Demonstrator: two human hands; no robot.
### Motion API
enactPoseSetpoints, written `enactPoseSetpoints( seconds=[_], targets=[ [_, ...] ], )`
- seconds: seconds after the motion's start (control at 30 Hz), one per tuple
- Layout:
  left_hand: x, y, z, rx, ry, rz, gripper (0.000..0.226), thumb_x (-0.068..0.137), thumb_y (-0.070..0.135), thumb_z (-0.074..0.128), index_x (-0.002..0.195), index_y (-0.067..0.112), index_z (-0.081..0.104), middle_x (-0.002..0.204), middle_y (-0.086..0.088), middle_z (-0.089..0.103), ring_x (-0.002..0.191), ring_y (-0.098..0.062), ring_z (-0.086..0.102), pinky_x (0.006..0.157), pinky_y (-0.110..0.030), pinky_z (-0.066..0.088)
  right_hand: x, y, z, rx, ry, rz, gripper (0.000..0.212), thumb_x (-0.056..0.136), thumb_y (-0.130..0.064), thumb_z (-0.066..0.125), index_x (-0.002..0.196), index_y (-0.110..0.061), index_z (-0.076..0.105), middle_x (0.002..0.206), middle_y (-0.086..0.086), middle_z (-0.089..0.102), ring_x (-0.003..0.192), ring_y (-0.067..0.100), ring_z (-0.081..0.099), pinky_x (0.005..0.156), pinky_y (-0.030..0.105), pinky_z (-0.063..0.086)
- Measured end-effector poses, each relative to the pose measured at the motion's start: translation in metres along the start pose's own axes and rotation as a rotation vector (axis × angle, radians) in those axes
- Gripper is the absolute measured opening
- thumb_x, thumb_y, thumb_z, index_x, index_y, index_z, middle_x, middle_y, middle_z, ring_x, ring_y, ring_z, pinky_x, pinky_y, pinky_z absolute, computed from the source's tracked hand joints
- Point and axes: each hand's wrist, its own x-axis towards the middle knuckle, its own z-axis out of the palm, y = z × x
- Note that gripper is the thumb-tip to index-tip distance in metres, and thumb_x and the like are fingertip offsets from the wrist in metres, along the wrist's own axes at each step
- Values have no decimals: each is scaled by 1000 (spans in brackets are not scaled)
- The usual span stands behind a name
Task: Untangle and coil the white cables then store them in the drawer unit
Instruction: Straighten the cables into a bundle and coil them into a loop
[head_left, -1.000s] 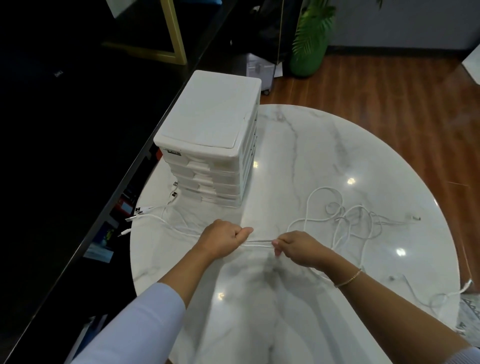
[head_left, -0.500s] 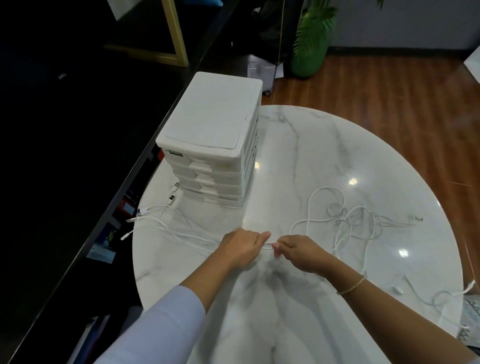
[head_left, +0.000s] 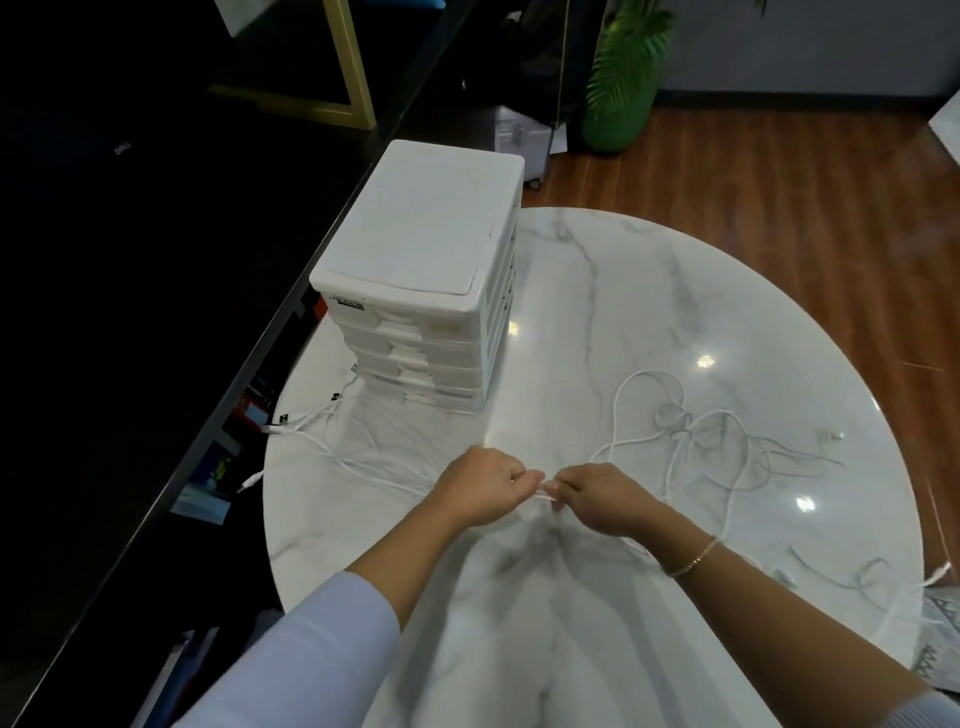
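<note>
White cables lie across the round marble table (head_left: 623, 291). A tangled bunch (head_left: 691, 431) sits right of centre, and straighter runs with plug ends (head_left: 311, 423) trail to the left edge. My left hand (head_left: 480, 488) and my right hand (head_left: 597, 499) meet near the table's middle, knuckles almost touching, each gripping the same cable strand between them. The white drawer unit (head_left: 421, 249) stands at the back left with all its drawers closed.
A black counter (head_left: 156, 260) runs along the table's left side. More loose cable ends (head_left: 857, 571) lie near the right rim beside a patterned item (head_left: 943, 618). A potted plant (head_left: 621, 78) and wooden floor are beyond the table.
My left hand has slid right along the cable until it reached my right hand, closing the gap of strand between them. The left cable runs have shifted slightly.
</note>
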Motion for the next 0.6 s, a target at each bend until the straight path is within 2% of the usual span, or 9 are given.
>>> enactPoseSetpoints(
  seconds=[0.07,0.17,0.3,0.4,0.5,0.6],
  targets=[
    [2,-11,-5,37,34,-47,51,95,40,42,51,14,40,53,0,41,65,-23,47,54,-28,29,-4,-5,3,-3,-12,-51,37,100,-36,37,90,-16,67,104,2,66,97,20,57,87,31,41],
    [5,-21,-9,70,23,-78,53,96,42,39,51,15,38,53,1,40,64,-20,46,55,-28,31,-12,-13,5,1,-55,-163,38,100,-38,34,84,-21,64,91,-3,63,86,14,54,82,27,41],
    [6,-23,-11,-22,-20,-73,51,93,51,44,58,14,45,60,1,47,63,-17,46,60,-29,36,-17,-13,-3,182,-90,-137,40,100,-41,34,82,-22,65,70,-11,50,66,2,46,65,10,35],
    [5,-30,-11,-155,-67,-89,45,91,51,48,71,11,56,65,5,50,68,-15,48,62,-29,37,-17,-9,-1,350,-89,-106,36,98,-42,39,88,-26,69,71,-6,50,65,4,44,62,11,37],
    [3,-37,-13,-191,-103,-75,41,93,51,43,69,20,55,68,12,53,75,-16,52,71,-29,40,-12,-5,-2,362,-44,-99,35,97,-41,42,84,-26,70,71,-7,52,61,4,44,60,13,36],
    [2,-39,-18,-101,-93,-76,44,93,53,42,64,22,50,66,9,52,71,-15,51,69,-28,39,-10,-5,-5,530,-131,17,54,96,-53,33,80,-19,73,61,-2,40,50,10,33,47,16,31]
  ],
)
